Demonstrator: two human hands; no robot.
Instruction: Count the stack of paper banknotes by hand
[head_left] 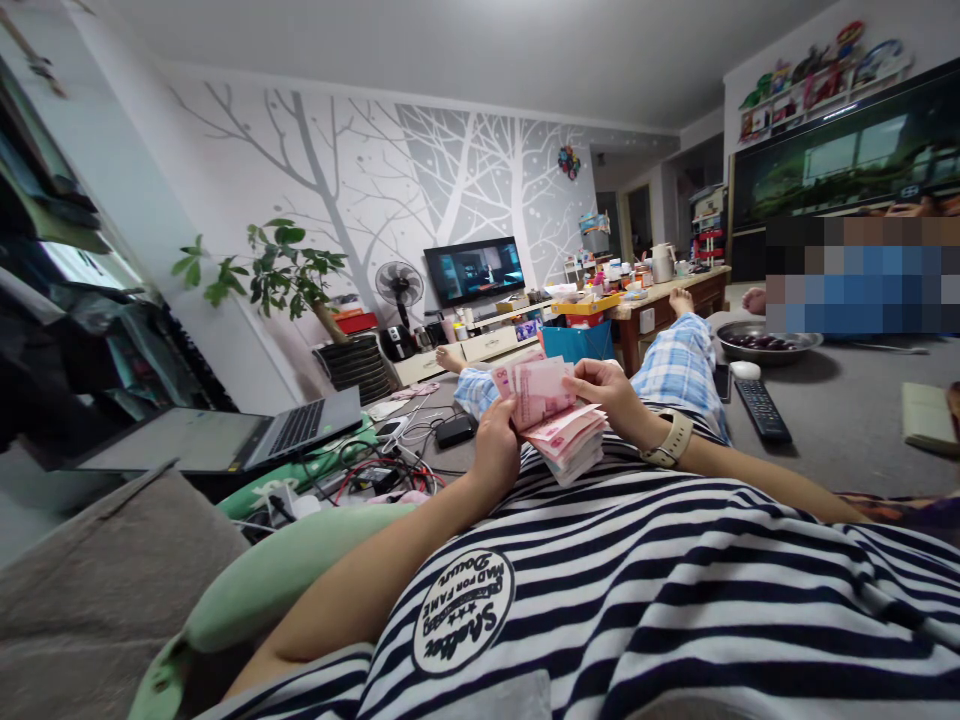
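A thick stack of pink banknotes [544,395] is held above my lap, bent over so that one part stands up and the rest fans down toward me. My left hand [499,440] is closed round the left side of the stack, its thumb on the notes. At the upper right edge, my right hand [609,392] pinches the notes between thumb and fingers; a pale watch [671,440] is on that wrist. The lower notes lie close over my striped shirt [600,560]. Fingers behind the stack are hidden.
To the left are an open laptop [300,425] and tangled cables [375,475] with a black box [454,430]. At right lie a remote control [763,410], a white mouse [745,370] and a metal bowl of dark round fruit [769,343]. A cluttered wooden table [675,290] stands beyond my feet.
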